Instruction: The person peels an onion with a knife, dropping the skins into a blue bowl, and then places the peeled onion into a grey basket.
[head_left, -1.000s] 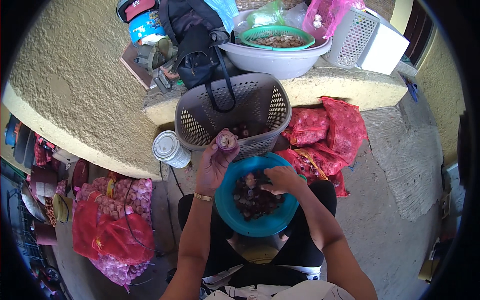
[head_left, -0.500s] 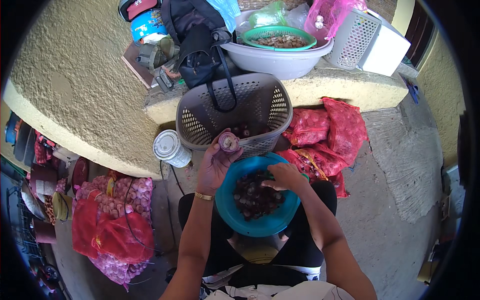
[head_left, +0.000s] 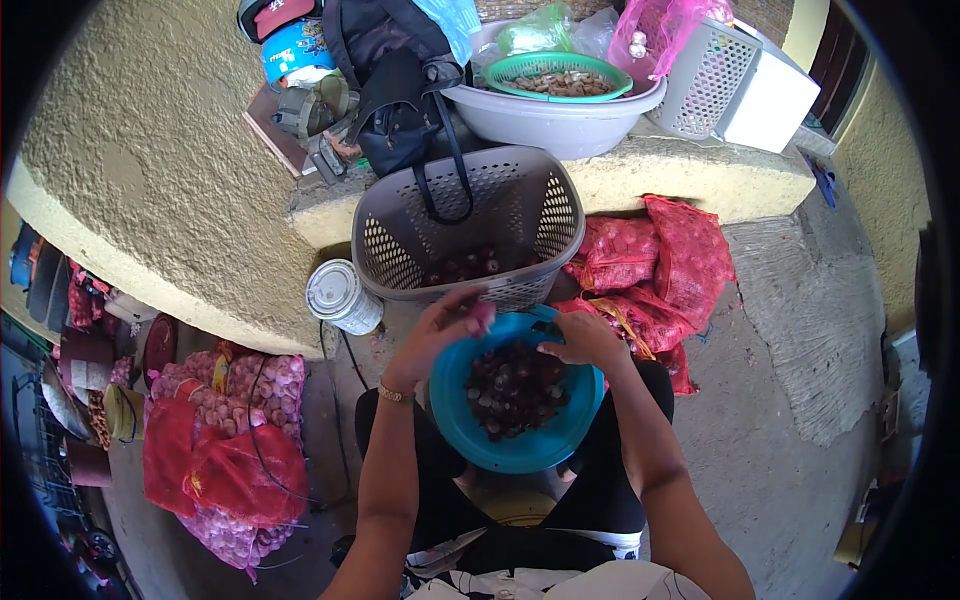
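My left hand is closed round a pinkish-purple onion, slightly smeared by motion, above the left rim of a blue basin. The basin stands between my knees, with a heap of dark red onion pieces or skins inside. Over the basin's far right rim, my right hand is closed, thumb toward the middle. A small dark thing sticks out past its fingers; its kind is not clear. Just beyond the basin, a grey-brown perforated basket holds several dark red onions.
Red mesh sacks lie right of the basket. At left are a white lidded bucket and large mesh sacks of pink bulbs, crossed by a dark cable. On the ledge stand a black bag and a pale tub with a green strainer.
My left hand has turned over and moved slightly down and right with the onion, from the basket's near edge toward the basin. My right hand has shifted slightly right and up.
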